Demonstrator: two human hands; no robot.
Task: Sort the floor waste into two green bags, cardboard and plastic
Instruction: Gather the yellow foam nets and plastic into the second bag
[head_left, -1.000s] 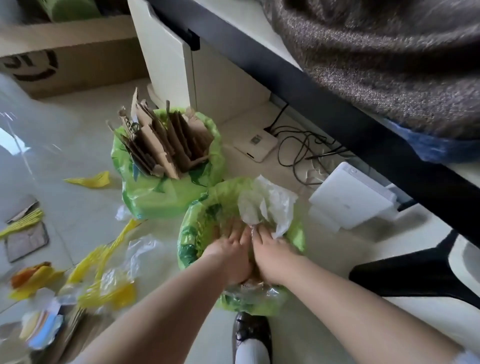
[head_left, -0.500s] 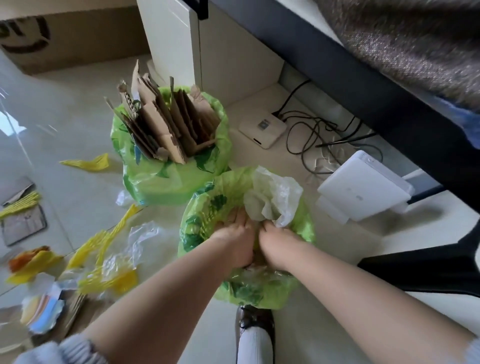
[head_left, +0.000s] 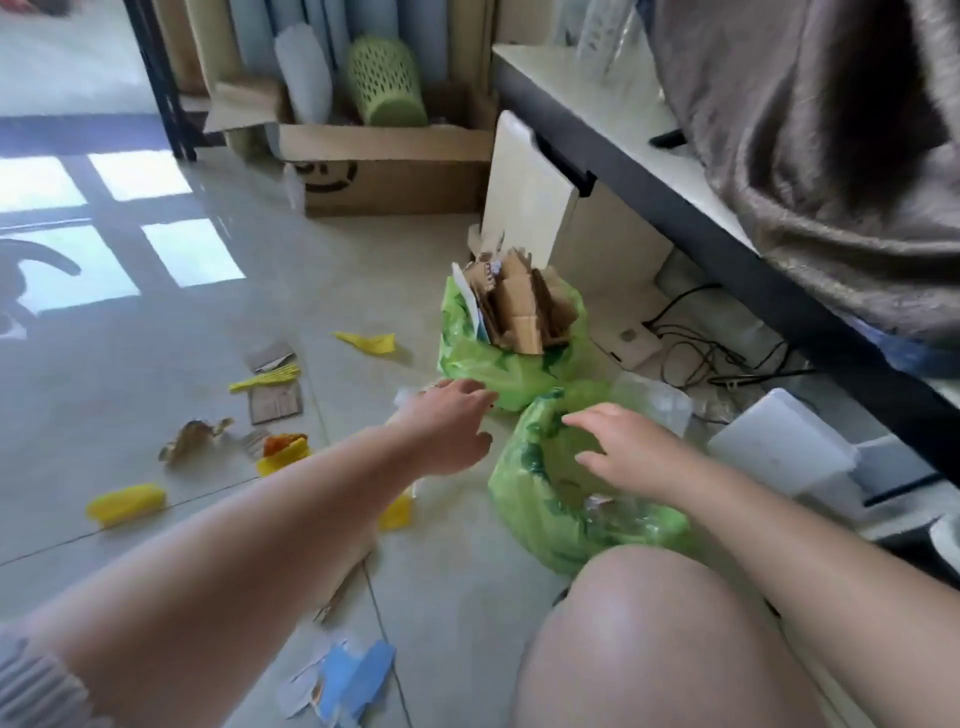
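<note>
The left hand (head_left: 451, 427) is over the floor beside the two green bags, fingers relaxed and holding nothing. The right hand (head_left: 622, 448) hovers over the near bag (head_left: 524, 499), which holds clear plastic, fingers spread and empty. The far bag (head_left: 498, 366) stands full of cardboard pieces (head_left: 524, 312). Yellow scraps (head_left: 124, 503) lie on the floor tiles (head_left: 156, 364).

View: a single head-worn wide-angle camera; no second view to share the scene with.
Position: above the person's own knee (head_left: 670, 639), close over both forearms.
Facing: forward and down at the floor (head_left: 130, 374), tilted toward the left.
Nearness: the left grip (head_left: 452, 426) and right grip (head_left: 623, 447) sit mid-frame, near the lens.
Beyond the grips: cardboard box (head_left: 389, 171) at the far wall.
</note>
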